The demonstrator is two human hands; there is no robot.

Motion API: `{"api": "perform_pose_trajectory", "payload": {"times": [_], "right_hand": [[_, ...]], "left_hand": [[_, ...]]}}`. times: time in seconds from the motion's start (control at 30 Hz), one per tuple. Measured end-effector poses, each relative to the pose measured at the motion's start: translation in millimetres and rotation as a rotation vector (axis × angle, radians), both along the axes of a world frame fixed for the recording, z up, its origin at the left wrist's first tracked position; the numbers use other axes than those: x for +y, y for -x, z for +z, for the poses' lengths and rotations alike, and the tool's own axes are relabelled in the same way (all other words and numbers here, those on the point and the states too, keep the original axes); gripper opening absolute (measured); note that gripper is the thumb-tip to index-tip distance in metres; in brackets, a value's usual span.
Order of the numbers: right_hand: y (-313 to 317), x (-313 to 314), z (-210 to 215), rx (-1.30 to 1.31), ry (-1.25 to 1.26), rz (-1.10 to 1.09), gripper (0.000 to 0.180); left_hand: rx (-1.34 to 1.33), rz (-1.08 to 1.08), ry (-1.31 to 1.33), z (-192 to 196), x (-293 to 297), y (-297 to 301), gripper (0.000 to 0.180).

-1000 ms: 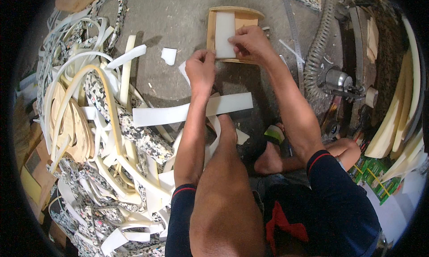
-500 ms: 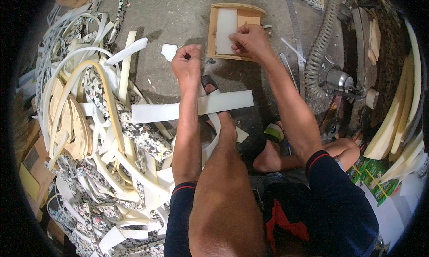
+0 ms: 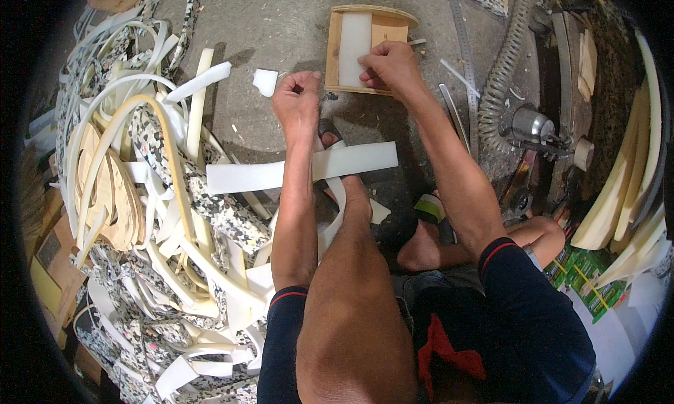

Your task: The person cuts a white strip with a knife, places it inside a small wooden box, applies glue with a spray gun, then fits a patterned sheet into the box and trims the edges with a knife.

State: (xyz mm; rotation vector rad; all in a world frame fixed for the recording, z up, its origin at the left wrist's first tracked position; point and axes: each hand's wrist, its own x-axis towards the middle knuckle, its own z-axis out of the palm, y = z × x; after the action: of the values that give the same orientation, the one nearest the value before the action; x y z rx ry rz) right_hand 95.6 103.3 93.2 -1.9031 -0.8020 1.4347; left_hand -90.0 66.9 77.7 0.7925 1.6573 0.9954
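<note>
A small wooden tray with raised sides (image 3: 333, 58) lies on the floor ahead of me, and a flat white foam piece (image 3: 354, 35) fills its left part. Over the foam's lower right edge, my right hand (image 3: 393, 68) is closed, thumb and fingertips pinched together. What it grips, if anything, is too small to make out. My left hand (image 3: 296, 102) is closed in a similar pinch in the air left of the tray; its contents are hidden too. Below it, a long white foam strip (image 3: 358, 160) lies across my lower leg, passing under my left forearm. A small white foam scrap (image 3: 265, 82) lies left of that hand.
A heap of foam offcuts, white strips and speckled pieces (image 3: 158, 141), crowds my left side. At the right are a coiled hose (image 3: 493, 88), a metal ruler (image 3: 463, 67), a metal tool (image 3: 531, 125) and upright pale foam strips (image 3: 621, 176).
My left hand has shifted very slightly right. My right hand has dropped a little over the foam and stays pinched. The tray stays about where it was.
</note>
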Motion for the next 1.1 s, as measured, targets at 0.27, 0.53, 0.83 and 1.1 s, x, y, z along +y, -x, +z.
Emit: {"api": "perform_pose_trajectory", "payload": {"times": [0.27,0.53,0.83,1.1], "right_hand": [[3,0,3,-0.066,0.018,0.031,0.013],[7,2,5,-0.27,-0.01,0.108,0.022],[5,0,-5,-0.637,-0.205,0.255,0.032],[-1,-7,-1,-0.923,-0.566,0.44,0.028]], "left_hand": [[0.143,-0.073,-0.083,7,4,-7,0.017],[0.648,-0.353,-0.419,-1,19,-17,0.024],[1.09,-0.642,-0.567,-18,32,-30,0.04],[1.192,-0.698,-0.512,-11,32,-33,0.04]]}}
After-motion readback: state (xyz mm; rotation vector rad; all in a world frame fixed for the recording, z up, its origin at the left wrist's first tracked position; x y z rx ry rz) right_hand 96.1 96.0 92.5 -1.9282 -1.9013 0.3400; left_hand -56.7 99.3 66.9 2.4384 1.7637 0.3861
